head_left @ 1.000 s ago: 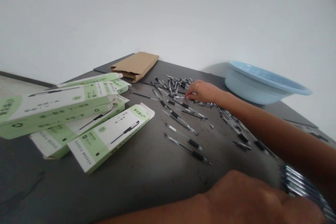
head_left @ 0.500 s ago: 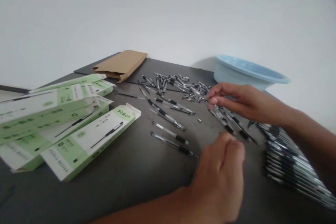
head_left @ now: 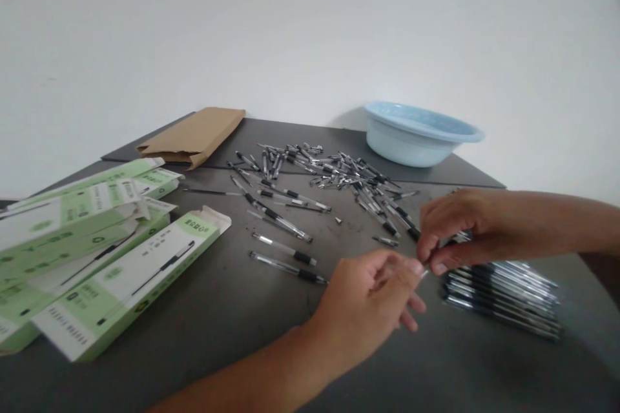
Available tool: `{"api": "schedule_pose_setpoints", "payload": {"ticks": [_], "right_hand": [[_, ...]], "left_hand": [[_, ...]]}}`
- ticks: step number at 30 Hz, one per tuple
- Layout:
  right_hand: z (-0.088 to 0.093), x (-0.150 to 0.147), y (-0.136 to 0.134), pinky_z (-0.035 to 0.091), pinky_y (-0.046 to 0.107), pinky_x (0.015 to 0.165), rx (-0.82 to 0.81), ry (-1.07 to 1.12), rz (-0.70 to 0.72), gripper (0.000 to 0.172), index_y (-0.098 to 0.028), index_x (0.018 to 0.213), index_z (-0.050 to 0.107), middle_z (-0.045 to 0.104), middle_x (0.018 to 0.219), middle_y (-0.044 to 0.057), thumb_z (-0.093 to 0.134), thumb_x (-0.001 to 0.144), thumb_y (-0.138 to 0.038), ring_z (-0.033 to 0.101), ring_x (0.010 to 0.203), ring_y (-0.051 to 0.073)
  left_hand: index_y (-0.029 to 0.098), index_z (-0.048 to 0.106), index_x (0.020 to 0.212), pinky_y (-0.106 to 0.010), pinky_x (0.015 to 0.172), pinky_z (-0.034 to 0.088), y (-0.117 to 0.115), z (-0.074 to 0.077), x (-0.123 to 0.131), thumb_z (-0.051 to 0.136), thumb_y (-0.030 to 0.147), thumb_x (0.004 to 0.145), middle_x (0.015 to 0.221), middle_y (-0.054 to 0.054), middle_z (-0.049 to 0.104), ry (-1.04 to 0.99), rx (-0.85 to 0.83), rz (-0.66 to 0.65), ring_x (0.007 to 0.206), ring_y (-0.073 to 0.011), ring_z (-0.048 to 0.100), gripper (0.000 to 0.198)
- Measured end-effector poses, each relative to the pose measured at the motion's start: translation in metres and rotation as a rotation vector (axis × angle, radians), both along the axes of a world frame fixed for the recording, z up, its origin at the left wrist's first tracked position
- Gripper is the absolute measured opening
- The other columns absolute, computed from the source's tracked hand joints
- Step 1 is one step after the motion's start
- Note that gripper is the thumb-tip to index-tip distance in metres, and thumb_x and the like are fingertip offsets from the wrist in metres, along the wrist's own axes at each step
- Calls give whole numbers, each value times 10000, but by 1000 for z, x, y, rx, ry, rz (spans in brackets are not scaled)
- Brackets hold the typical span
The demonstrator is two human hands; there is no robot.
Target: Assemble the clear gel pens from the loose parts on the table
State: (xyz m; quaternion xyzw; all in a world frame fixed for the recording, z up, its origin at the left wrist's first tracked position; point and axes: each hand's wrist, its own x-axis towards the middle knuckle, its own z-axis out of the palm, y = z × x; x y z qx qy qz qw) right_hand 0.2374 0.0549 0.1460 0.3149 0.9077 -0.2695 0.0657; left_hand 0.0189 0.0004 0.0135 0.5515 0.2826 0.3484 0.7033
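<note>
My left hand (head_left: 363,303) is closed in a pinch, palm turned inward, above the front of the grey table. Its fingertips meet those of my right hand (head_left: 458,232), also pinched. Between them shows a short clear, shiny pen part (head_left: 425,273); its exact kind is too small and blurred to tell. Under and beyond my right hand lies a row of pens (head_left: 504,300) with black grips, partly covered by it. Left of my left hand rest a clear pen barrel (head_left: 283,249) and a pen with a refill (head_left: 285,267). A short pen piece (head_left: 385,241) lies just beyond the fingers.
Loose pen barrels and tips (head_left: 334,171) are scattered over the table's middle. Green-and-white pen boxes (head_left: 140,271) overlap at the left. A brown paper envelope (head_left: 196,132) lies at the back left, and a light blue basin (head_left: 416,142) stands at the back right.
My right hand has come from the scattered pens towards me and met my left hand, which has risen and turned its fingers to it. The view has swung right.
</note>
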Motion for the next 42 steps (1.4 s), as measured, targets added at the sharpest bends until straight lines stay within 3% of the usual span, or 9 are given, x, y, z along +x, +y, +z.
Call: {"api": "schedule_pose_setpoints", "payload": {"ticks": [5, 8, 11, 14, 17, 20, 27, 38, 42], "right_hand": [[7, -12, 10, 621, 315, 769, -105, -6, 29, 204, -388, 1168, 812, 811, 1021, -21, 723, 985, -374, 768, 929, 196], [4, -11, 48, 623, 359, 861, 9, 193, -138, 455, -325, 1299, 782, 806, 1223, 48, 756, 914, -566, 765, 1064, 261], [-22, -15, 102, 593, 397, 909, 347, 288, -345, 537, -242, 1245, 797, 809, 1202, 105, 425, 1078, -592, 750, 1061, 254], [-61, -24, 148, 576, 389, 912, 462, 179, -304, 372, -218, 1076, 831, 810, 1097, 101, 671, 971, -537, 741, 992, 251], [-89, -31, 171, 581, 414, 912, 515, 49, -227, 299, -187, 1075, 783, 773, 1064, 82, 709, 974, -458, 725, 970, 230], [-99, -32, 180, 600, 444, 917, 552, -44, -188, 292, -168, 1184, 704, 728, 1172, 84, 665, 1024, -409, 711, 1017, 219], [-97, -33, 186, 619, 430, 888, 561, -164, -135, 300, -170, 1238, 683, 713, 1212, 91, 661, 1030, -385, 713, 1014, 219], [-89, -44, 188, 616, 434, 898, 546, -196, -26, 276, -165, 1209, 693, 721, 1197, 86, 668, 1027, -371, 716, 1016, 219], [-84, -48, 182, 575, 456, 958, 554, -130, -10, 210, -165, 1100, 729, 737, 1114, 76, 661, 1024, -349, 704, 1041, 229]], "left_hand": [[124, 716, 1088, -260, 620, 536, -6, -3, -2, 567, 445, 1052, 780, -83, 770, 101, 145, -66, 626, -163, 715, 356], [140, 682, 1072, -305, 682, 552, -7, 0, -5, 453, 427, 1107, 795, -93, 792, 154, 267, -36, 687, -198, 753, 368], [154, 639, 1072, -325, 733, 564, -8, 3, -9, 376, 386, 1133, 816, -91, 810, 223, 414, -17, 743, -212, 778, 355], [168, 619, 1083, -318, 750, 570, -8, 3, -11, 347, 347, 1141, 820, -68, 816, 272, 519, -16, 768, -207, 790, 332], [179, 618, 1106, -323, 755, 577, -7, 0, -12, 356, 333, 1138, 821, -51, 817, 301, 573, -10, 776, -211, 795, 306], [189, 616, 1128, -332, 742, 575, -5, -1, -13, 368, 326, 1131, 838, -45, 822, 332, 614, -11, 783, -225, 802, 284], [189, 616, 1116, -329, 729, 560, -6, 2, -14, 385, 320, 1123, 846, -42, 818, 342, 648, -24, 789, -235, 804, 266], [194, 609, 1118, -322, 710, 539, -5, 1, -15, 359, 356, 1132, 826, -39, 799, 338, 625, -19, 765, -221, 783, 297], [194, 595, 1107, -316, 706, 530, -7, 0, -14, 353, 350, 1135, 818, -38, 789, 317, 604, 10, 754, -206, 769, 289]]}}
